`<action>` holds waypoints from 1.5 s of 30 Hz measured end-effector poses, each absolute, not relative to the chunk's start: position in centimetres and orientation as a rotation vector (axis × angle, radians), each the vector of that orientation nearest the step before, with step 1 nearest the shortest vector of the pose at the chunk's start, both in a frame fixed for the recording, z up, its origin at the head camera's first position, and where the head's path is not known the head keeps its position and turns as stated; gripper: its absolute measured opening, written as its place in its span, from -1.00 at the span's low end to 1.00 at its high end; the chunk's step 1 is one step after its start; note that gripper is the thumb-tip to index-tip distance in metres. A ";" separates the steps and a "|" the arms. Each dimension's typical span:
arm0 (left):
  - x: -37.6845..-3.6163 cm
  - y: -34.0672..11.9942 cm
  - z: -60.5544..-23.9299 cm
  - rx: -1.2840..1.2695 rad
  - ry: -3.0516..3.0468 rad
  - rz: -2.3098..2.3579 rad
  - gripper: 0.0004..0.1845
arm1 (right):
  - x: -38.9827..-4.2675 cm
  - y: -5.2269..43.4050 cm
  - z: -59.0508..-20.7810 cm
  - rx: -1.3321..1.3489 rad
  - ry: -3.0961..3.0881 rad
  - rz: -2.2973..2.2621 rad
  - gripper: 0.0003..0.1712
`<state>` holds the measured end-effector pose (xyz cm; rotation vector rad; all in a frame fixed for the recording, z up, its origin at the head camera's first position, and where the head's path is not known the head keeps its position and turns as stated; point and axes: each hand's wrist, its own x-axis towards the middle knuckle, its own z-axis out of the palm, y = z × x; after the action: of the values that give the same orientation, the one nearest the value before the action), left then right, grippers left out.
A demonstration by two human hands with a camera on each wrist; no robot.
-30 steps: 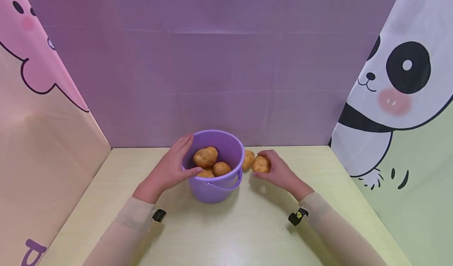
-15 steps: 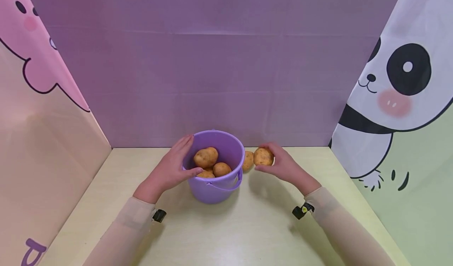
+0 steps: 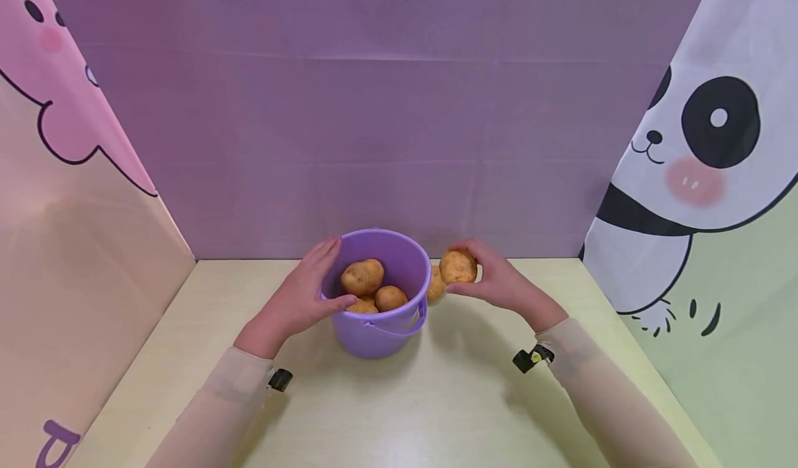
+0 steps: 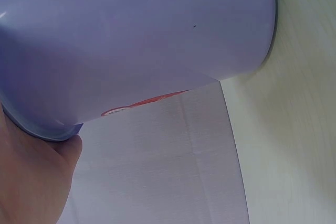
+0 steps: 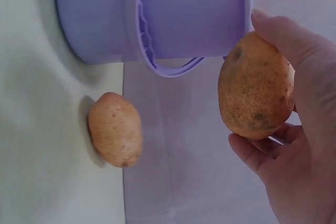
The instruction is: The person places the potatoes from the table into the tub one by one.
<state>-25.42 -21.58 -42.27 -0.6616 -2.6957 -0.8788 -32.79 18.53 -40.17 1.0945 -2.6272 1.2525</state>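
Purple plastic bucket [image 3: 380, 302] stands upright on the pale yellow worktop [image 3: 399, 399], mid-depth, near the purple back wall [image 3: 374, 108]. Inside it: three potatoes visible from the head view, the largest [image 3: 362, 276] on top at left, a smaller one [image 3: 391, 297] to its right, a third mostly hidden under them. Bucket handle hangs down over the front wall.

Left hand [image 3: 302, 298] is wrapped on the bucket's left side, fingers along the outer wall and thumb hooked at the rim; the left wrist view shows only bucket wall [image 4: 136, 40] and a bit of palm [image 4: 31, 182].

Right hand [image 3: 492, 281] grasps one potato [image 3: 458, 266] with curled fingers and thumb, lifted off the worktop, just right of the bucket rim and not yet over the opening. In the right wrist view the held potato [image 5: 256, 87] sits beside the bucket rim [image 5: 157, 24]. Another potato [image 5: 115, 128] lies on the worktop beside the bucket's right wall; head view shows it partly hidden [image 3: 434, 286] behind the held one.

Versus earlier frames: the held potato was down at worktop level a second ago, now raised and shifted left toward the bucket. Left hand, bucket and its contents unchanged.
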 end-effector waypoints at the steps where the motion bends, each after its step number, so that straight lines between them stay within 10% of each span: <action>1: -25.4 -21.6 -42.3 -0.663 -2.695 -0.877 0.21 | -32.8 18.5 -39.9 1.098 -2.623 1.258 -0.20; 45: -25.1 -21.4 -42.0 -0.641 -2.723 -0.877 0.20 | -33.0 12.9 -35.9 1.379 -2.496 1.179 -0.18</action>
<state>-25.09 -21.44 -41.95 -0.6409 -2.7232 -0.8773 -33.02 12.93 -35.87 1.3786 -2.4961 1.1792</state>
